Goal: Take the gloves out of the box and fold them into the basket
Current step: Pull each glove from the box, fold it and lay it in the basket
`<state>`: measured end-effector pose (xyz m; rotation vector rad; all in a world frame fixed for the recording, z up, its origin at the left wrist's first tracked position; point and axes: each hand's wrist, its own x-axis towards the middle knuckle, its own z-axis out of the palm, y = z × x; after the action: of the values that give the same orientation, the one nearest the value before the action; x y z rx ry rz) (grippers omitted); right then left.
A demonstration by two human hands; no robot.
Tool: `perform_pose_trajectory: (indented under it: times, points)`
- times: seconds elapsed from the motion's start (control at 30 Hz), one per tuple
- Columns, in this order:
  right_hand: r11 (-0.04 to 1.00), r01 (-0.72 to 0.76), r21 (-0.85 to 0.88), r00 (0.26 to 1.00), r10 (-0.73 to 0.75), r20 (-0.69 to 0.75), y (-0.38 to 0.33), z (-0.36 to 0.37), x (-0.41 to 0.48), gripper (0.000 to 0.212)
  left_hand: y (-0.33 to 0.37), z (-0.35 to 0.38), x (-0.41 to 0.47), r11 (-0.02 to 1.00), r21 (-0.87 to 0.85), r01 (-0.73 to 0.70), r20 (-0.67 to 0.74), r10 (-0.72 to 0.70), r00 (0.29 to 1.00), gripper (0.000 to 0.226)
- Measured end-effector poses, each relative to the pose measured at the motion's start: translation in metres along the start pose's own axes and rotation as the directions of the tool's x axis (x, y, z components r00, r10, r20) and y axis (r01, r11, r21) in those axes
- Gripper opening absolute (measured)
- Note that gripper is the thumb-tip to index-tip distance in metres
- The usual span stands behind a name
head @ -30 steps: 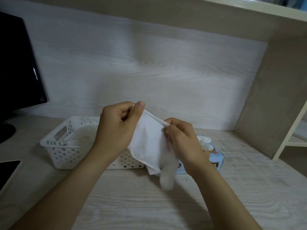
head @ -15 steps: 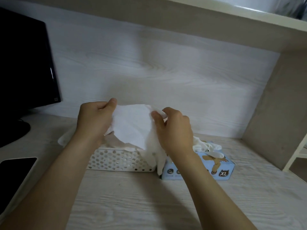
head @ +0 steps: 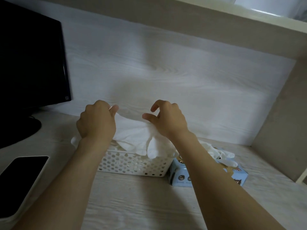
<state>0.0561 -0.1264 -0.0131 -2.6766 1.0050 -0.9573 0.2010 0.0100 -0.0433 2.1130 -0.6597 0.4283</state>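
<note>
Desk (head: pixel 141 205): left hand (head: pixel 96 120), right hand (head: pixel 167 118) hold glove (head: pixel 134 135); box (head: pixel 182 178) lettering illegible.

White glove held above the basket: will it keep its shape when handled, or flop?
Probably floppy: the white glove sags between the left hand and right hand, its finger ends dangling over the basket. Likely very light, being held only at its edges.

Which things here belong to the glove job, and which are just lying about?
Part of the job:
white glove, held by left hand and right hand
white basket
blue glove box, spare gloves poking out

Just lying about:
black monitor
phone
</note>
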Motion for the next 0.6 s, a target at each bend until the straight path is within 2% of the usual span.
perform_pose_trajectory:
  times: [0.1,0.2,0.23,0.3,0.37,0.43,0.5,0.6]
  points:
    - [0.999,-0.023,0.034,0.999,0.022,0.026,0.005,0.011,-0.004,0.047,-0.004,0.001,0.004,0.989,0.145,-0.008,0.062,-0.001,0.998,0.040]
    - [1.000,-0.022,0.017,0.998,0.021,0.059,0.004,0.014,-0.011,0.038,-0.002,-0.003,0.003,0.945,0.291,-0.149,0.058,0.138,0.989,0.032]
    - [0.999,-0.026,0.030,0.998,0.024,0.056,0.002,0.012,-0.014,0.037,-0.001,-0.003,0.002,0.941,0.252,-0.226,0.072,0.215,0.974,0.029]
    - [0.995,-0.042,0.089,0.997,0.035,0.073,-0.007,0.003,-0.021,0.042,0.003,-0.004,-0.004,0.943,0.046,-0.330,0.201,0.315,0.928,0.022]
    - [0.992,-0.073,0.107,0.981,0.053,0.184,-0.015,-0.010,-0.031,0.052,0.006,-0.002,-0.010,0.950,-0.080,-0.301,0.410,0.307,0.859,0.021]
    - [0.988,-0.119,0.100,0.941,0.080,0.328,-0.019,-0.019,-0.039,0.053,0.007,0.001,-0.015,0.959,-0.050,-0.279,0.594,0.253,0.764,0.033]
    - [0.974,-0.176,0.144,0.913,0.107,0.393,-0.018,-0.024,-0.042,0.042,0.007,0.002,-0.017,0.951,0.022,-0.308,0.681,0.211,0.701,0.042]
    - [0.932,-0.260,0.253,0.921,0.161,0.354,-0.010,-0.028,-0.040,0.029,0.011,-0.005,-0.021,0.945,0.065,-0.321,0.746,0.168,0.645,0.048]
